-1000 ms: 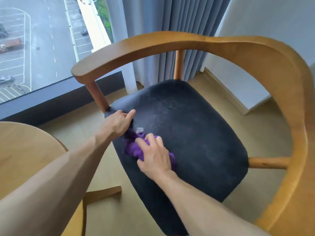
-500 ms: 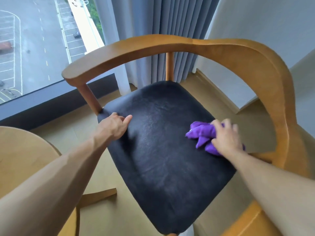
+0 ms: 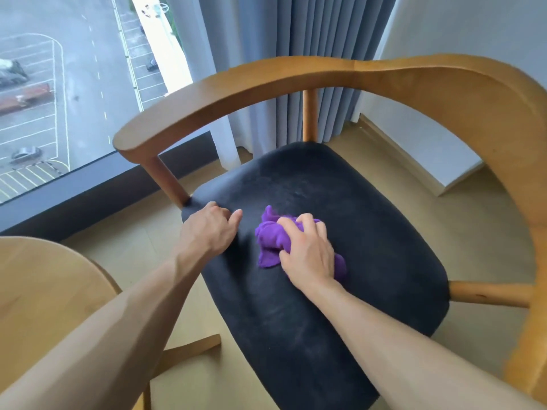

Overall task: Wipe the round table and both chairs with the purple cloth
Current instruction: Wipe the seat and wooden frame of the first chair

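Under your right hand point(image 3: 307, 250): purple cloth point(image 3: 270, 242), bunched, fingers curled around it on chair seat point(image 3: 370, 232); your left hand point(image 3: 211, 229) grips seat edge beside it.

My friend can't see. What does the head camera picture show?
A right hand presses a bunched purple cloth onto a chair's black seat, while the left hand grips the seat's edge. A window lies behind.
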### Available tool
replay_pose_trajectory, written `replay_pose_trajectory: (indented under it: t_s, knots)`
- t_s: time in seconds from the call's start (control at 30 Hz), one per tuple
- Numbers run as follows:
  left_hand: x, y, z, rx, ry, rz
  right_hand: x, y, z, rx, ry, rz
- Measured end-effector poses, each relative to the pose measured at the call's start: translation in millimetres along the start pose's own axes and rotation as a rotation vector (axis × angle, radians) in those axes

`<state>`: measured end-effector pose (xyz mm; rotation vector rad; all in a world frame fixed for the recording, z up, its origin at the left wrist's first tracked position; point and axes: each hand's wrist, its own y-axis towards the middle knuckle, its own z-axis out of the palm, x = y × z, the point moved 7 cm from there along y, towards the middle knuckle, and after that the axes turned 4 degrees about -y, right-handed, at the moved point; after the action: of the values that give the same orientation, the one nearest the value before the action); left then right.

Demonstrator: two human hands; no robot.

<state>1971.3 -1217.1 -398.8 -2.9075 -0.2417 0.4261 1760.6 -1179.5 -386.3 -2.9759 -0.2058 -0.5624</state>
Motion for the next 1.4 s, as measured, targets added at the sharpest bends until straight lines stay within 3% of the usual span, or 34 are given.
replay_pose_trajectory:
  t_s: [0.13,0.3,0.5,0.57,0.67,0.73,0.8,0.93,1.0,1.07,1.1,1.17,1.23,1.33,1.4]
  knots:
    - [-17,25,-7,-0.030,0.242,0.035,-22,37,-11,-0.016,-0.023,-0.067]
    - [-24,52,10,0.139,0.459,0.005,-74,108,-41,-0.146,-0.075,0.096]
    - [-15,63,16,0.224,0.422,0.015,-85,177,-40,-0.269,-0.038,0.334]
    - [-12,65,19,0.245,0.394,0.016,-63,186,-33,-0.266,-0.042,0.310]
    - [-3,70,16,0.278,0.216,-0.060,-9,174,-17,-0.194,-0.015,0.094]
    - [4,72,12,0.313,-0.054,-0.142,37,147,7,-0.102,0.035,-0.046]
    - [17,68,3,0.246,-0.350,-0.291,78,113,26,-0.023,0.103,-0.118]
    - [25,43,-12,0.018,-0.913,-0.542,70,108,26,0.096,0.425,0.011]
    - [13,39,-27,-0.071,-0.973,-0.479,56,116,17,0.219,0.801,0.156]
    - [-2,37,-48,-0.191,-0.849,-0.350,63,112,12,0.344,1.150,0.219]
    - [-7,36,-57,-0.244,-0.733,-0.313,68,109,12,0.382,1.144,0.203]
    - [-14,36,-67,-0.310,-0.534,-0.262,61,103,11,0.425,0.855,0.129]
    - [-25,36,-60,-0.249,-0.438,-0.170,18,103,5,0.249,0.490,0.201]
    - [-36,28,-30,-0.143,-0.308,0.031,-46,94,-17,-0.009,0.324,0.239]
    - [-32,13,-3,-0.154,-0.118,-0.013,-71,86,-26,-0.061,0.135,0.167]
